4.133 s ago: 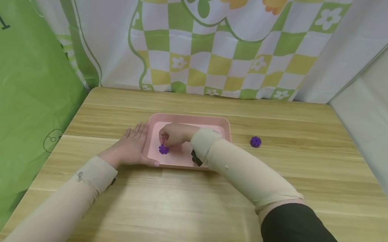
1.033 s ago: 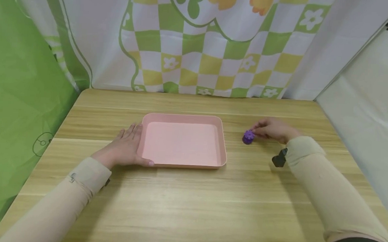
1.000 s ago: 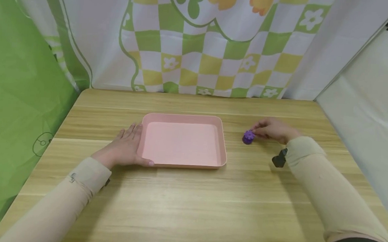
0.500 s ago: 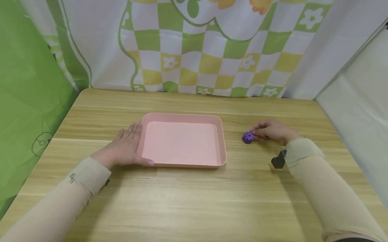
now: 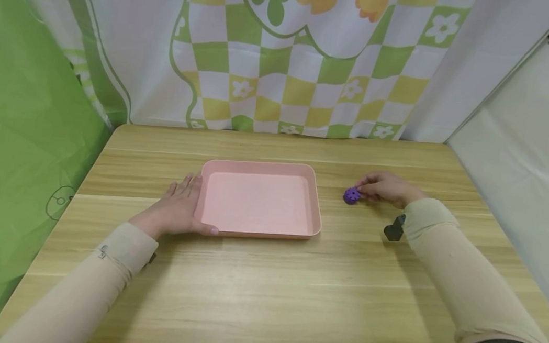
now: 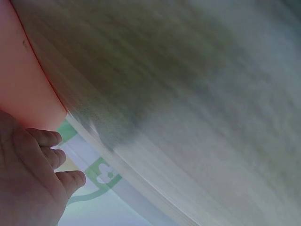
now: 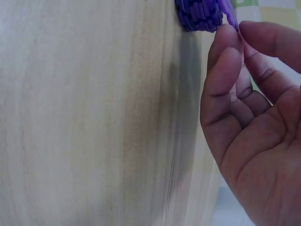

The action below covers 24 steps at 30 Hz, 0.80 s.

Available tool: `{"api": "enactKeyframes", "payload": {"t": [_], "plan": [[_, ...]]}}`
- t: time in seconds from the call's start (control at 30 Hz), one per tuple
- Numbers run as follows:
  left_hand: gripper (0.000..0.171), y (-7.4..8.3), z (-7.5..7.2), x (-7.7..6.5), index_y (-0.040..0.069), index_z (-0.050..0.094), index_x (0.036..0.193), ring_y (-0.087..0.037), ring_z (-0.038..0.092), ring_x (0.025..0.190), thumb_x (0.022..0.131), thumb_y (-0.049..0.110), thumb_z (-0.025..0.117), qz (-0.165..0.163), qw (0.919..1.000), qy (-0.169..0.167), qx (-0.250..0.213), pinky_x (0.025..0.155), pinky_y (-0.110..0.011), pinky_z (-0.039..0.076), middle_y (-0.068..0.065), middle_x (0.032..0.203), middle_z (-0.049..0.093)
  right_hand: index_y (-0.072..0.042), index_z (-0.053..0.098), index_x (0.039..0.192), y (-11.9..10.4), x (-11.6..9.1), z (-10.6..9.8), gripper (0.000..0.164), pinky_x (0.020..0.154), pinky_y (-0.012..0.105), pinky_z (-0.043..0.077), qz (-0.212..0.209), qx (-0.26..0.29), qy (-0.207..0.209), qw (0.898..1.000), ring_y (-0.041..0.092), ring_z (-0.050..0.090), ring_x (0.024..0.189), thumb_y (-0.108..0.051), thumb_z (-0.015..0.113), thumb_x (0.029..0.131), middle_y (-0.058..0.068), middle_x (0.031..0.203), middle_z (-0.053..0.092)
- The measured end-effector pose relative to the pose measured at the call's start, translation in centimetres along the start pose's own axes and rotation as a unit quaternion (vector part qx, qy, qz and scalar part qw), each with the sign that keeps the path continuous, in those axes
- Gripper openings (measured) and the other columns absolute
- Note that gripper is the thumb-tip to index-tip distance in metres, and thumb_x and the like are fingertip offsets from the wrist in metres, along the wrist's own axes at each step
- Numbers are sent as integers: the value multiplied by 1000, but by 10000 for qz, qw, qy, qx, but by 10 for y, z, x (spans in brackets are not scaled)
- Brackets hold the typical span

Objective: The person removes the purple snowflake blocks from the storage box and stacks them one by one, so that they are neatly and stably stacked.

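In the head view, a stack of purple notched discs [image 5: 351, 197] stands on the table to the right of a shallow pink tray [image 5: 258, 204]. My right hand [image 5: 385, 189] is at the stack's right side, thumb and fingertips pinching the edge of a purple notched disc [image 7: 230, 14] at its top. The right wrist view shows this disc tilted slightly off the layered stack [image 7: 200, 15]. My left hand [image 5: 174, 213] lies with spread fingers against the tray's left wall, its thumb along the front rim. No disc is visible in the tray.
The wooden table [image 5: 267, 291] extends around the tray on all sides. Behind it hangs a checkered curtain [image 5: 298, 84]. A green sheet [image 5: 26, 140] borders the left side, a white one [image 5: 525, 155] the right.
My right hand has moved from inside the tray to the stack at the right, and the tray's purple disc is gone. Over the last second, the pinched disc has settled lower onto the stack.
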<state>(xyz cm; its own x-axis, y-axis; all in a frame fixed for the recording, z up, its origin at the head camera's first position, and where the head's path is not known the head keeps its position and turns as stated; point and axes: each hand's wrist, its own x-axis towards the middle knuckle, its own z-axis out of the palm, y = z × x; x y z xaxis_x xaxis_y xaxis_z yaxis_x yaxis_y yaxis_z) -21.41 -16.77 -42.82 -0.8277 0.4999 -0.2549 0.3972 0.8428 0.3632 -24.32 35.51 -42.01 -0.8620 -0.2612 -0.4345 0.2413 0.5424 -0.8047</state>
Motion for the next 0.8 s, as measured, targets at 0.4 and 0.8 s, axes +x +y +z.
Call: {"api": "enactKeyframes", "payload": {"t": [0.4, 0.8], "plan": [[147, -1, 0, 0, -10, -9, 159, -45, -9, 155, 75, 75, 76, 1, 9999, 7, -117, 122, -65, -3, -30, 168, -5, 14, 54, 128, -3, -4, 2, 31, 76, 25, 58, 8, 89, 53, 9999, 11, 64, 87, -7, 56, 106, 3, 98, 69], [149, -5, 3, 2, -11, -8, 159, -46, -7, 155, 73, 80, 73, 21, 9999, 48, -92, 122, -65, -1, -32, 167, -4, 15, 49, 133, -1, -8, 5, 37, 82, 26, 57, -39, -142, 223, 9996, 12, 62, 92, -12, 54, 108, 7, 107, 67]]}}
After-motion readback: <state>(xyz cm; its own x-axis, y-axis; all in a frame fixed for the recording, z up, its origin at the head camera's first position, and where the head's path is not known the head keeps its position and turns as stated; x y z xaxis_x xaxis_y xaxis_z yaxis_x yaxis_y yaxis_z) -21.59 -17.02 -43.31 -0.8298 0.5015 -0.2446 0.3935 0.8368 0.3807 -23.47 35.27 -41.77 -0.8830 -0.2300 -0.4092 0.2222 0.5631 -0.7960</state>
